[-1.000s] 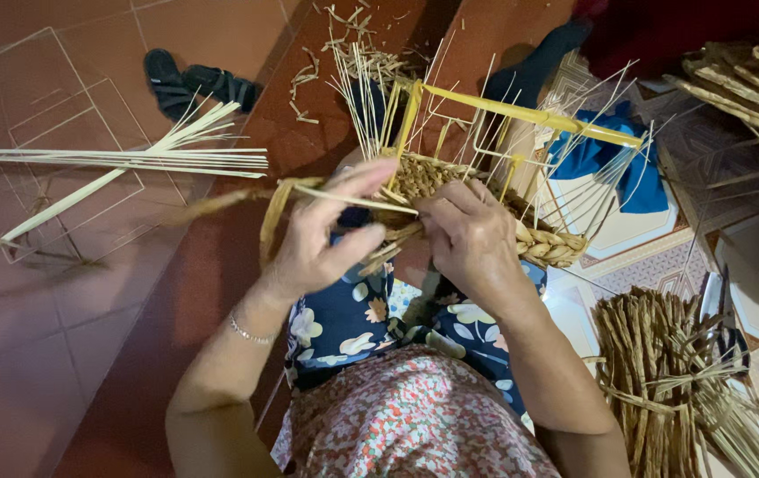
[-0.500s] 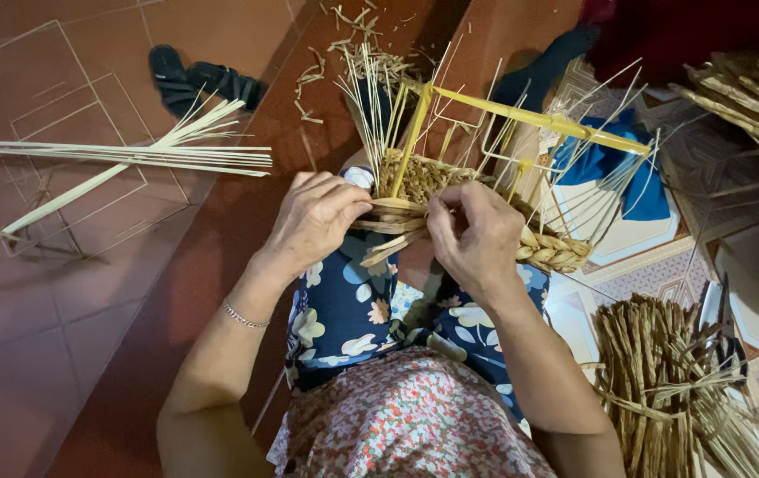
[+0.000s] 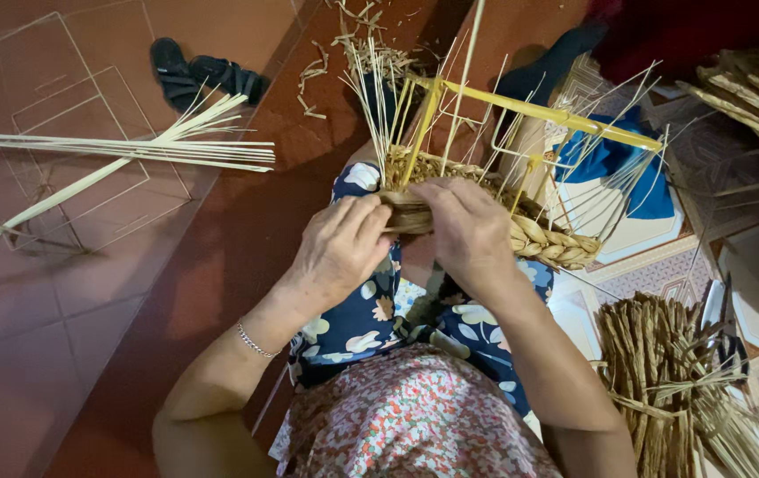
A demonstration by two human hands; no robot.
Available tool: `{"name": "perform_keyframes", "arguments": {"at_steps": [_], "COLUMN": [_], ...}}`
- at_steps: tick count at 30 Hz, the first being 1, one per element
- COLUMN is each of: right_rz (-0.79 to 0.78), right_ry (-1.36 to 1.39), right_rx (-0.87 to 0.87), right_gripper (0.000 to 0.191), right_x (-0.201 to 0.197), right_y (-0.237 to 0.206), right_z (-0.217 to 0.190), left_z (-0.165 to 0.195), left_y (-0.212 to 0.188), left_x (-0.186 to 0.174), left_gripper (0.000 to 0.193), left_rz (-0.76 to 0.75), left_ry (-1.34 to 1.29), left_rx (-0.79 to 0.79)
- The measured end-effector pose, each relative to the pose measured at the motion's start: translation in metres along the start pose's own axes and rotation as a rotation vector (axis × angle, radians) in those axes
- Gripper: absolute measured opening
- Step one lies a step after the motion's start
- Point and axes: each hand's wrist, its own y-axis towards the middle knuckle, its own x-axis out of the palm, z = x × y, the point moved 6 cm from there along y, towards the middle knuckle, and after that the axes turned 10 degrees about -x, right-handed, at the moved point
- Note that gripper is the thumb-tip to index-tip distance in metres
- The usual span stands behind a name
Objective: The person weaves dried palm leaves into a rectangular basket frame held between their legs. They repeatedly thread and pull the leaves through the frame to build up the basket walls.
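A person in floral clothing is sitting on a red tiled floor point(image 3: 87, 336), with a half-woven straw basket point(image 3: 521, 230) resting on the knees around a yellow wire frame point(image 3: 530, 111). Long pale reeds point(image 3: 131, 155) are lying on the floor to the left, a bundle of dried fibre point(image 3: 663, 372) is lying to the right, and black sandals point(image 3: 207, 75) are sitting further off. The left hand point(image 3: 340, 248) and right hand point(image 3: 468, 230) are working close together, both pinching the basket's near woven edge.

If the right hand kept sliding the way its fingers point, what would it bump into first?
The right hand points leftward along the woven basket rim, so it would probably meet the left hand first, whose fingertips sit close by on that rim.
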Motion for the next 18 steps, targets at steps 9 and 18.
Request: {"name": "perform_keyframes", "arguments": {"at_steps": [9, 18], "right_rz": [-0.13, 0.145], "right_ry": [0.002, 0.038], "right_rx": [0.047, 0.337], "right_gripper": [0.02, 0.028], "right_x": [-0.001, 0.011], "right_y": [0.0, -0.015], "right_z": [0.0, 0.026], "left_z": [0.016, 0.01], "left_y": [0.025, 0.034], "left_x": [-0.041, -0.034], "left_gripper": [0.014, 0.016], "left_rz": [0.075, 0.228], "left_ry": [0.054, -0.286], "left_rx": [0.032, 0.041]}}
